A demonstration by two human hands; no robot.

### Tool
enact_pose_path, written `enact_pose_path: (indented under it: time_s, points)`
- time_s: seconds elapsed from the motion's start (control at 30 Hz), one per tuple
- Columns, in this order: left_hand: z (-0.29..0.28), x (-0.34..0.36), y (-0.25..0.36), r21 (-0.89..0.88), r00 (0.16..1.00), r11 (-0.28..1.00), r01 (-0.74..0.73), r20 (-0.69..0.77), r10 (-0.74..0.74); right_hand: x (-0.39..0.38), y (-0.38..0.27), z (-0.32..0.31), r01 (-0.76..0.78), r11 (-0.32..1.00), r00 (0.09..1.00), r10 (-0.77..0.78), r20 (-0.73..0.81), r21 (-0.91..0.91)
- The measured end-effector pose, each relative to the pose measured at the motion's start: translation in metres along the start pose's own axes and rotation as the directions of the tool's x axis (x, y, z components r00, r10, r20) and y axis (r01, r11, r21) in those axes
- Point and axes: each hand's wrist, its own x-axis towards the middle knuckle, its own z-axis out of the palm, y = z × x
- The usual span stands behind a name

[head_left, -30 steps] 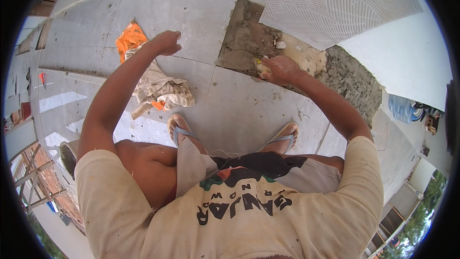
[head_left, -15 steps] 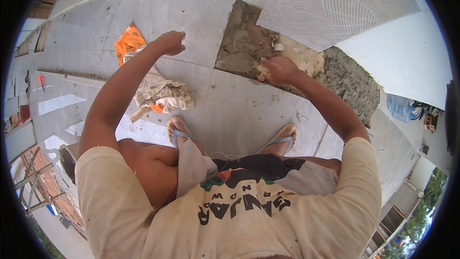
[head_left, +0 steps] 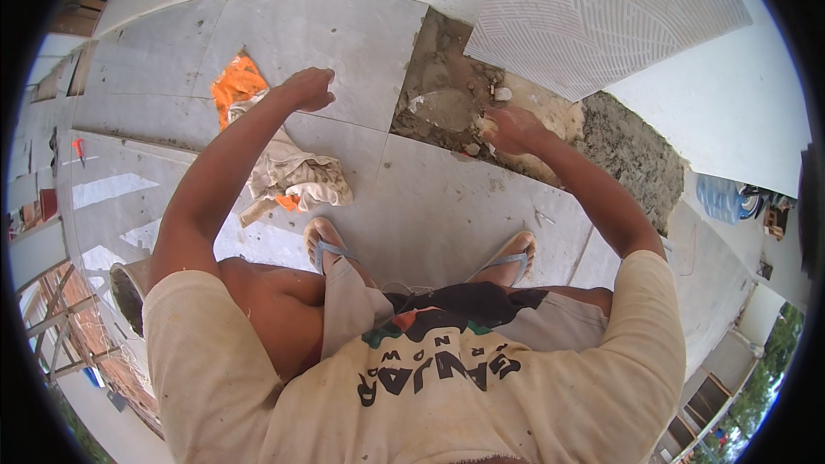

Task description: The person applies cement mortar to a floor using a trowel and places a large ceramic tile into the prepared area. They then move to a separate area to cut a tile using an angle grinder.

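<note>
Gripping with the right hand [head_left: 513, 131] at 2 o'clock: fingers wrapped round the pale handle of a mortar-smeared grey trowel [head_left: 449, 106]. Blade sits at 1 o'clock, off the hand's 10 o'clock side, at the rough strip of grey-brown mortar [head_left: 434, 60]. Can't tell from this angle if the blade is touching the mortar or just above it. Handle mostly covered by the fingers.

Left hand [head_left: 311, 88] at 11 o'clock, over the large smooth grey floor tiles [head_left: 352, 34], well apart from the trowel. Fingers curled, nothing visible in it; fingertips hidden, so can't tell if it's fully clenched.

Around it: crumpled beige-and-orange cloth bundle [head_left: 296, 170] at 10 o'clock, partly hidden by the left forearm. Small white chunk [head_left: 502, 94] just beside the right hand, at its 12 o'clock.

Large light-grey flat panel with combed ridges [head_left: 601, 17] between 1 and 2 o'clock, in front of the smooth white wall [head_left: 722, 103]. Lumpy dark-grey mortar bed [head_left: 636, 150] between 2 and 3. Clear-blue plastic bottle [head_left: 720, 198] at 3. Pale round-mouthed container [head_left: 129, 292] between 8 and 9. Blue-strapped beige sandals [head_left: 333, 250] at 8 and 4, on the tiles
</note>
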Motion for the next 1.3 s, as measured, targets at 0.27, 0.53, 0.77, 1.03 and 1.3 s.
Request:
enact_pose_path:
  time_s: [0.27,0.53,0.77,1.03,1.3]
  points:
    - [0.012,0.004,-0.008,0.025,0.999,0.999,-0.019,-0.037,0.02,0.008,-0.004,-0.005,0.049,0.995,0.998,-0.045,0.046,-0.091]
    - [0.002,0.014,0.009,0.014,0.998,0.999,0.029,0.055,-0.03,0.03,0.021,-0.008,-0.103,0.993,0.994,0.101,-0.035,-0.052]
    - [0.009,0.01,0.002,0.028,0.996,0.998,0.061,0.068,-0.062,0.029,0.017,0.001,-0.122,0.993,0.992,0.122,-0.013,0.005]
    - [0.019,0.017,0.003,0.029,0.992,0.998,0.052,0.116,-0.056,0.014,0.017,-0.003,-0.157,0.985,0.987,0.159,-0.021,0.077]
    - [0.054,0.0,0.125,-0.271,0.862,0.918,-0.29,0.343,0.373,0.006,0.022,0.01,-0.204,0.979,0.978,0.205,-0.027,0.021]
